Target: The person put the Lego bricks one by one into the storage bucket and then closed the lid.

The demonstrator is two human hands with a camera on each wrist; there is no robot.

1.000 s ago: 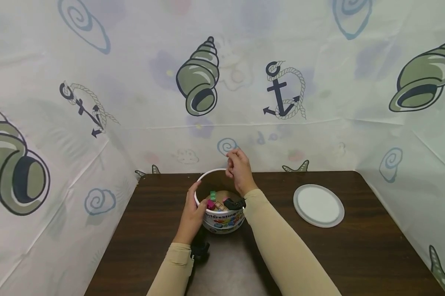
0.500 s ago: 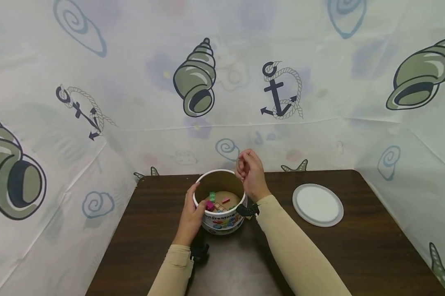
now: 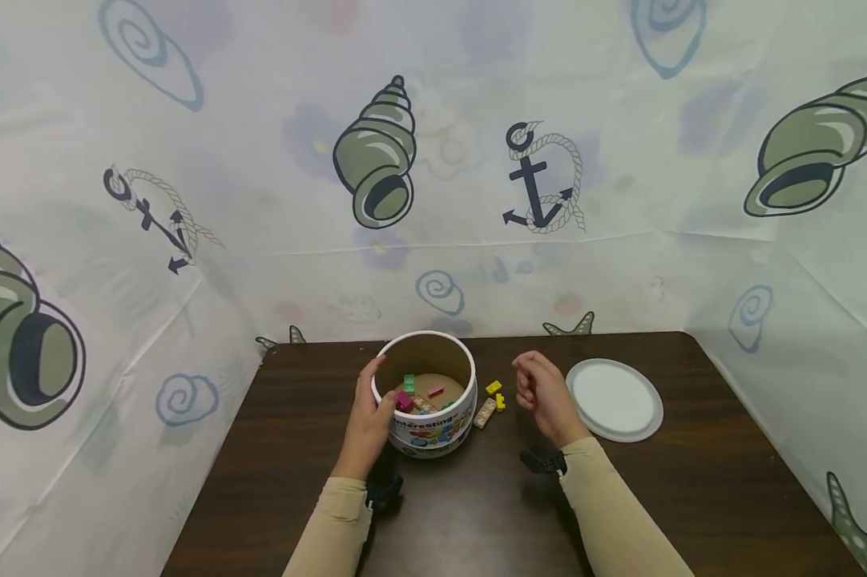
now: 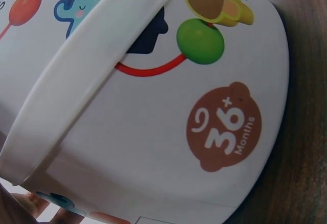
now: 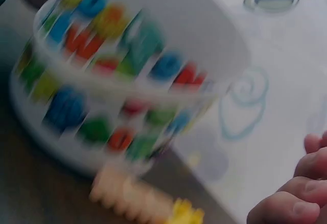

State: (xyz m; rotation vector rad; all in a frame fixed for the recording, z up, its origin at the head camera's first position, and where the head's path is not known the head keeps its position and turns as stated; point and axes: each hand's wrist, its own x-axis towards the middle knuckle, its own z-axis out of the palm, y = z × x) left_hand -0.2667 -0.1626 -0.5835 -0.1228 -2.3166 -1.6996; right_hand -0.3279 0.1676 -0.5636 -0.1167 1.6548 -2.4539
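A white toy bucket [image 3: 433,433] with colourful printing stands on the table, its mouth upwards. My left hand [image 3: 364,425] grips its left rim, thumb over the front edge. Inside lie a green brick [image 3: 409,384], magenta brick [image 3: 404,401], pink brick [image 3: 436,391] and tan brick [image 3: 423,405]. Right of the bucket are another tan brick [image 3: 485,413] and two yellow bricks [image 3: 493,388]. My right hand [image 3: 546,398] hovers beyond these with fingers curled. In the right wrist view its fingers [image 5: 294,203] are curled too; I cannot tell whether they enclose something.
A round white lid [image 3: 615,401] lies flat on the dark wooden table [image 3: 700,481] at the right. A shell-and-anchor patterned cloth [image 3: 275,280] rises behind and on both sides of the table.
My right hand has moved from above the bucket to the right and down towards the table, uncovering the loose tan and yellow bricks. The left hand keeps its grip on the rim.
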